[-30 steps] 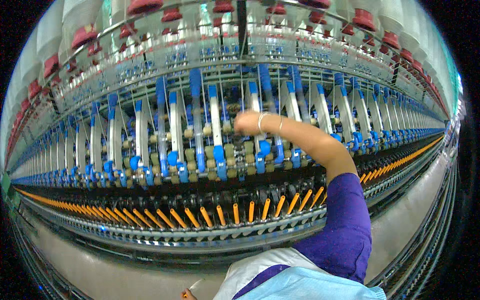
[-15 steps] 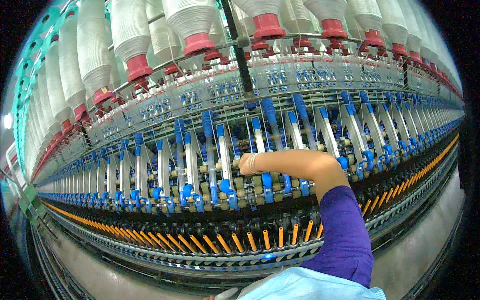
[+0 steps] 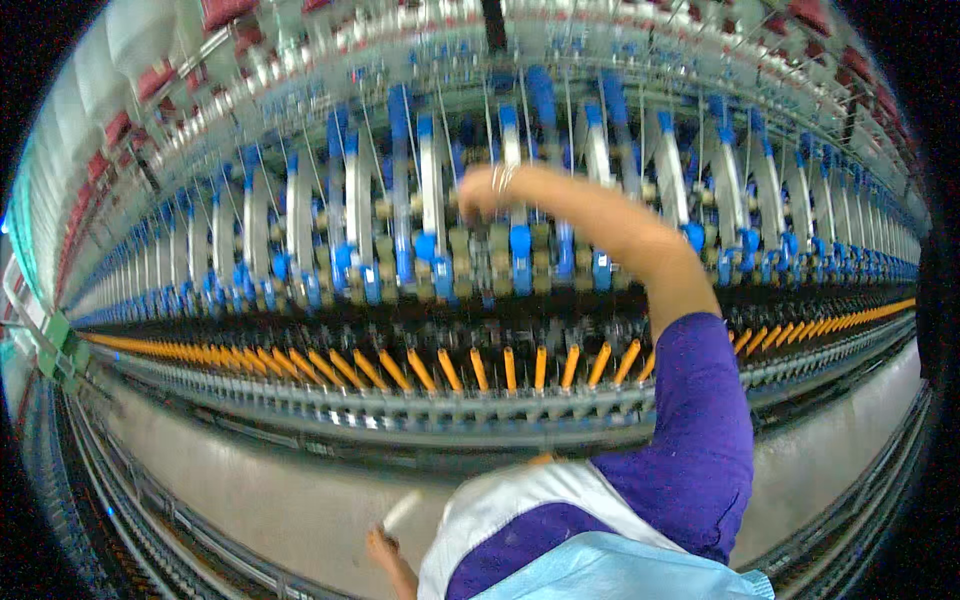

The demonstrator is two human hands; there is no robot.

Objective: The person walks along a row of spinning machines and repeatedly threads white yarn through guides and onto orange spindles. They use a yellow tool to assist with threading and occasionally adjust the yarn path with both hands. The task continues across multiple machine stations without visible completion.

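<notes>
My right hand [image 3: 478, 195] reaches up to a spinning frame, its fingers curled closed and smeared by motion. It is in the gap between two silver drafting arms [image 3: 431, 180] with blue tips, in front of the drafting rollers [image 3: 460, 242]. Anything in those fingers is hidden. Down by my body, my left hand [image 3: 381, 546] is closed around one end of a slim white rod-like piece [image 3: 403, 511], possibly a bobbin; blur hides its details.
Below the rollers runs a long row of orange spindle tubes [image 3: 510, 368], with a grey rail [image 3: 500, 408] in front. Large white yarn packages [image 3: 88, 95] on red holders hang above. Grey floor [image 3: 300, 490] lies between the frame and another machine's rails [image 3: 170, 505] near me.
My view has tilted down, so the machine appears higher. My left hand with the white piece has come more fully into view. My right hand remains among the drafting arms.
</notes>
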